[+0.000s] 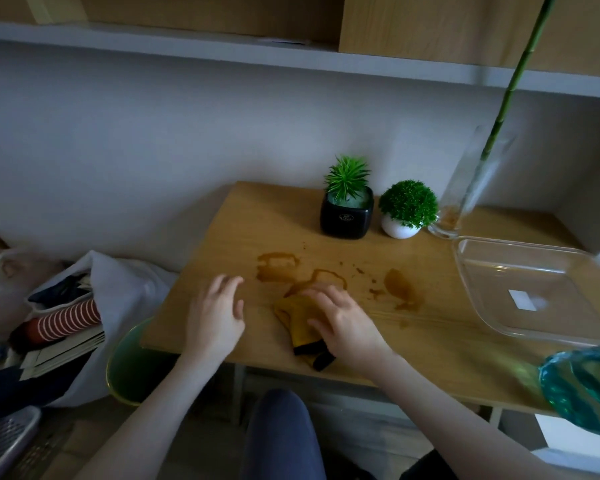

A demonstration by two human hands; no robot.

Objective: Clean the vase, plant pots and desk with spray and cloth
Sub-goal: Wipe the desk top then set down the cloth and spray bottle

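1. The right hand [343,320] presses the cloth [297,315] flat near the table's [430,358] front edge; the left hand [215,313] hovers spread.
2. Brown spills [281,268] remain; pots [347,216] and vase [471,188] wait at the back edge, seemingly unwiped.

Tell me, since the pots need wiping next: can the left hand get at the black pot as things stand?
Probably yes. The left hand hovers open and holds nothing, and only bare desk with brown spill lies between it and the black pot.
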